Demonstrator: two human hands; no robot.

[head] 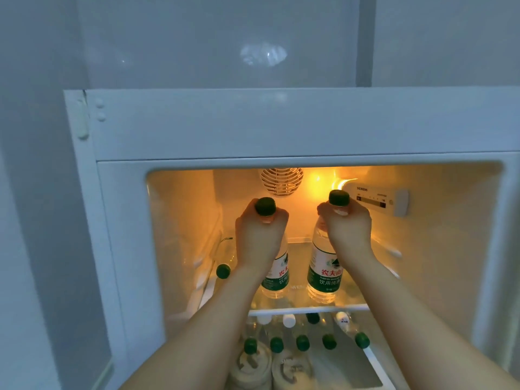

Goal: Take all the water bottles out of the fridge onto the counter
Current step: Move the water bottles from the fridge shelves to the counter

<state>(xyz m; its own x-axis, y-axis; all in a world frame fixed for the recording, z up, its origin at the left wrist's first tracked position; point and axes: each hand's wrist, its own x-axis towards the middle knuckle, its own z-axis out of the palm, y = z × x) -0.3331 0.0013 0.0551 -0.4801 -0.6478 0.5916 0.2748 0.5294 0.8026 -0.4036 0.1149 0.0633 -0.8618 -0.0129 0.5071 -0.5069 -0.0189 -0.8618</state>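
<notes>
Fingers [266, 219] of the left hand [257, 235] and right hand [347, 226] are each gripping a bottle neck, the left bottle [277, 274] and right bottle [322, 273] standing upright on the glass shelf [298, 254], necks topmost, bodies hanging below the fists.

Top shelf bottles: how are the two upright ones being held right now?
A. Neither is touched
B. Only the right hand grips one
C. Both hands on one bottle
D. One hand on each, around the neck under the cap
D: the left hand wraps the neck of the left bottle and the right hand wraps the neck of the right bottle, each just under its green cap.
</notes>
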